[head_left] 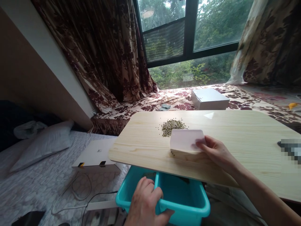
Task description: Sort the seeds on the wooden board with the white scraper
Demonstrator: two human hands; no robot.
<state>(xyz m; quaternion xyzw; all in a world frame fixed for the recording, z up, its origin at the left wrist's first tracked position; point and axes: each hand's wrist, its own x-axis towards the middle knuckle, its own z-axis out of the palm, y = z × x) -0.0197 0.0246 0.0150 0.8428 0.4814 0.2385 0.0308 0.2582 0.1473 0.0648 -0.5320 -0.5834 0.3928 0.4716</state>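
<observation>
My right hand (218, 152) grips a thin, whitish, see-through plastic scraper (184, 139) by its right edge, tilted up over the wooden tabletop (141, 141). Just behind it lies a spread pile of small greenish beans (171, 125), with a few more by the scraper's lower left corner. Below the table's front edge is a turquoise bin (204, 204) split in two by a divider. My left hand (148, 201) is closed on the bin's near rim at the divider, its fingers reaching over the left compartment. A few specks show in the left compartment; the bin's far part is hidden under the table.
A white box (210, 99) and a small grey-blue cloth (164, 107) rest on the flowered window seat. Left of the table, another white box (96, 153) sits on the bed beside cables (89, 188). A blurred dark object (290, 149) lies at the table's right.
</observation>
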